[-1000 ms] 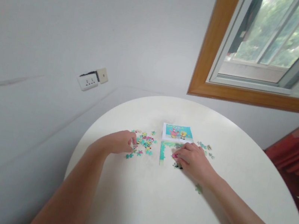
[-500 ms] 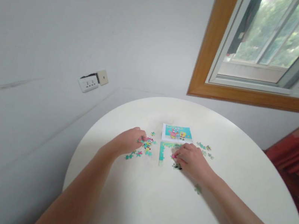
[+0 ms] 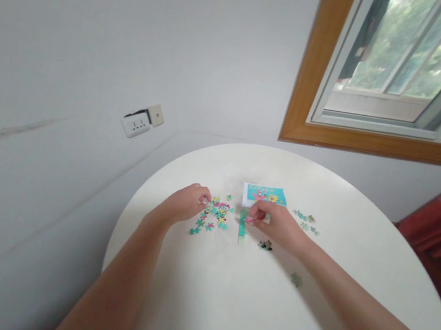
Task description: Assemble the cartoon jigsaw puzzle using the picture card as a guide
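Note:
On the round white table [image 3: 224, 299] lies a heap of small colourful puzzle pieces [image 3: 215, 214]. My left hand [image 3: 185, 203] rests at the heap's left edge with its fingers curled, pinching at a piece. My right hand [image 3: 274, 221] is closed on a pink puzzle piece [image 3: 250, 220], held over the joined green strip of puzzle border [image 3: 241, 228]. Just behind it lies the small picture card [image 3: 265, 194] with cartoon figures.
More loose pieces lie right of the card [image 3: 306, 220], a dark one [image 3: 265, 244] lies near my right wrist, and a single green one [image 3: 295, 279] lies under my right forearm. A wall socket [image 3: 140, 121] and a wood-framed window [image 3: 385, 74] are behind the table.
My right hand has lifted from the table and moved left, up over the green border strip, with the pink piece. My left hand has shifted slightly right along the heap.

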Demonstrator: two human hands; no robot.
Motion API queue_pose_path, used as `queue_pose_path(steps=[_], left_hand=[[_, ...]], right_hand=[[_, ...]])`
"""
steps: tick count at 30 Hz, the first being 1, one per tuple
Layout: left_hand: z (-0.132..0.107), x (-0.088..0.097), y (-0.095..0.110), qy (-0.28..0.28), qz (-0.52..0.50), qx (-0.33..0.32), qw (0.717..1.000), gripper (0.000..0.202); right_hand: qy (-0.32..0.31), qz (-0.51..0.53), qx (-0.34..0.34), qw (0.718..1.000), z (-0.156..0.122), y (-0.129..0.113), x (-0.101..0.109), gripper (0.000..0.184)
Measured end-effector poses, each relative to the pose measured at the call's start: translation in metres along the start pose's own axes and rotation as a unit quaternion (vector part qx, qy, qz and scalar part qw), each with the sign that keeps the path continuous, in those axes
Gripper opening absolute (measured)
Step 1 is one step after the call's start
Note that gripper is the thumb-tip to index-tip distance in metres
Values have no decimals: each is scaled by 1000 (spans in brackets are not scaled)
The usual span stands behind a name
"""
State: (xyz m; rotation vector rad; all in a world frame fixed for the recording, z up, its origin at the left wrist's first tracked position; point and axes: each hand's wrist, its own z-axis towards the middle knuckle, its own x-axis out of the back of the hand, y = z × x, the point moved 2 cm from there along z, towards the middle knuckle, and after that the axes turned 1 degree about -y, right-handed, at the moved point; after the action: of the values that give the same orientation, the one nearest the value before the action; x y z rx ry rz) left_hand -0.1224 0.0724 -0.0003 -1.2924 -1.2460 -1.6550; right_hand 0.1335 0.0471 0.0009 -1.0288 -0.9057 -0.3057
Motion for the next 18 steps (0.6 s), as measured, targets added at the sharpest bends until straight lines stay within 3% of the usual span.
queue_pose_path(steps=[10,18], left_hand=[[-4,4,-3,11,17,18,1000,22],[-5,0,-6,1,9,15,1000,23]], right_hand=[[-72,-23,12,997,43,-39,-55,21],[-28,-149,6,988,60,-42,-60,21]])
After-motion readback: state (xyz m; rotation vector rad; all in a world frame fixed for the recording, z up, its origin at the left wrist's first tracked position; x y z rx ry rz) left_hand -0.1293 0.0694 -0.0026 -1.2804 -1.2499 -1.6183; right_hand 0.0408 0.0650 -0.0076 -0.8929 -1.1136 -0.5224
